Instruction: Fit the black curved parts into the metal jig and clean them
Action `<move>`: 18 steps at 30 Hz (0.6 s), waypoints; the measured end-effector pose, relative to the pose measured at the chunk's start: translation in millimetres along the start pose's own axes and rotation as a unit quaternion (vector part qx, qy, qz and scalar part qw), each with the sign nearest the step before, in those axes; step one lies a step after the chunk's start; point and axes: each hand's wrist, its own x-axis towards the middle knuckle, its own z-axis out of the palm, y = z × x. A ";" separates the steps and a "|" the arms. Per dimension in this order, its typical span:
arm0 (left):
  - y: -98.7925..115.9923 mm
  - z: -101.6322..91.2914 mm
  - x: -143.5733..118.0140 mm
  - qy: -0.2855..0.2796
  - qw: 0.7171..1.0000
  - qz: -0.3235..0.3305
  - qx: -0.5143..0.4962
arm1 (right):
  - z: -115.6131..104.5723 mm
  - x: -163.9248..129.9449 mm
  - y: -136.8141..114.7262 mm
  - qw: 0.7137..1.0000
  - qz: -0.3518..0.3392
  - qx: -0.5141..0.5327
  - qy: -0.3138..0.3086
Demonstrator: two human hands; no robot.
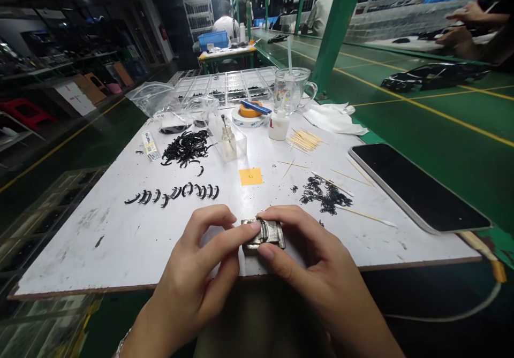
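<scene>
At the table's front edge my right hand (321, 256) holds a small worn metal block (275, 233) between thumb and fingers. A curved black part (263, 231) sits on top of the block. My left hand (196, 264) is closed in at the block's left side, its index fingertip pressing at the black part. What the left thumb touches is hidden. Beyond the hands lie a row of curved black parts (176, 193), a heap of similar parts (187, 146), a yellow square (251, 176) and a pile of tiny black pieces (326, 193) with cotton swabs (367, 216).
A phone (417, 184) lies at the right edge. Farther back are toothpicks (307, 139), a glass mug (291, 93), a small white bottle (279, 126), tape rolls (251, 116), a clear box (235, 146) and plastic bags (156, 101). Co-worker's hands (468, 26) show at upper right.
</scene>
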 end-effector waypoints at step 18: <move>4.5 18.0 -12.2 -0.001 0.995 -0.056 0.085 | -18.6 4.1 -1.7 0.991 -0.022 -0.116 0.055</move>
